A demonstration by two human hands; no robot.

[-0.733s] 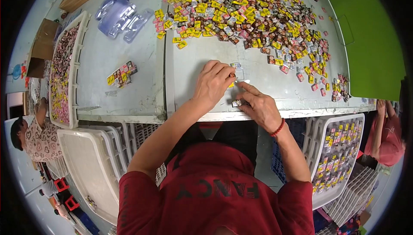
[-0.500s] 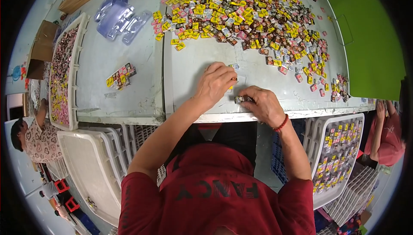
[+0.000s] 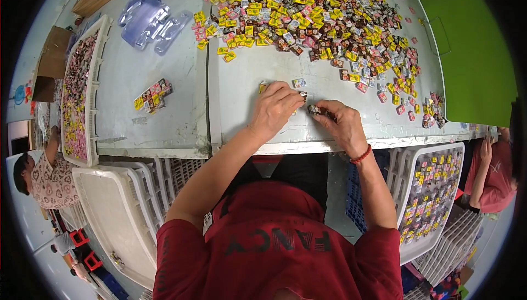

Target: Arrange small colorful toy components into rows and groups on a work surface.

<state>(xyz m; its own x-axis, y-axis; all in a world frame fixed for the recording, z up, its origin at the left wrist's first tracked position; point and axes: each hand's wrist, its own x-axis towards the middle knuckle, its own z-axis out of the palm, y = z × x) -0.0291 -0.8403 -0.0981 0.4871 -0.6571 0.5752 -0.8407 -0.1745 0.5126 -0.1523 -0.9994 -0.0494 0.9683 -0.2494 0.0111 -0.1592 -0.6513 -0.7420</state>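
Over the pale table's near part, my left hand (image 3: 274,108) is closed, fingertips pinching a small dark box (image 3: 303,96). Just to its right, my right hand (image 3: 341,123) holds another small dark box (image 3: 314,109) between thumb and fingers. The two boxes are close, with a slight gap. A white-and-blue small box (image 3: 299,82) lies just beyond my left fingertips. Partly hidden behind my left knuckles is a yellow small box (image 3: 262,88). A big spread of small yellow, pink, brown and white boxes (image 3: 307,20) covers the table's far part.
A block of small boxes (image 3: 153,96) lies left of the table seam, near clear plastic trays (image 3: 148,23). A white crate of boxes (image 3: 93,97) stands far left. Below the table are stacked white trays (image 3: 104,190) and a filled tray (image 3: 403,212). People sit at both sides.
My right hand has moved up and away from the table's near edge with its dark box, toward my left fingertips. The left hand has shifted slightly, and a yellow box shows behind it.
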